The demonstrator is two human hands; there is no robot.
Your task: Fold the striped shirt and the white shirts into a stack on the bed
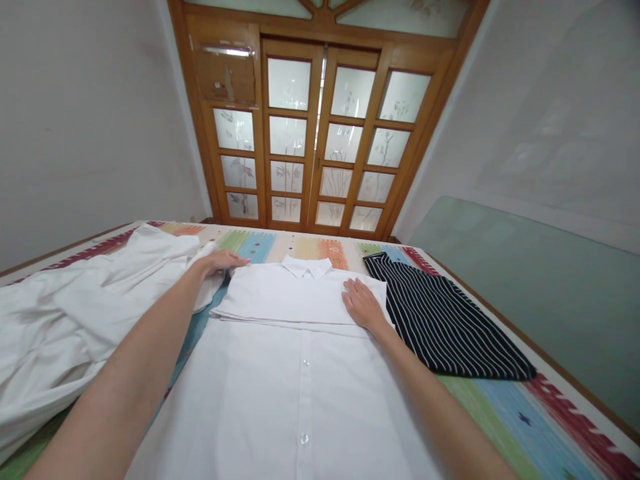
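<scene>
A white button-up shirt (303, 373) lies flat with its collar (307, 267) at the far end. Its sleeves are folded across the upper chest, one over the other, and the button placket runs down the middle towards me. At the shirt's far left shoulder edge is my left hand (226, 260), fingers stretched towards the fabric; its thumb is mostly hidden. My right hand (363, 303) rests flat on the folded sleeve layer near the right shoulder, fingers extended and holding nothing.
On the left a crumpled white garment (90, 300) is heaped. A black-and-white striped garment (450, 320) lies folded on the right. Beneath everything is a colourful patterned bedspread (520, 413). Wooden glass-paned doors (320, 133) stand beyond, with walls on both sides.
</scene>
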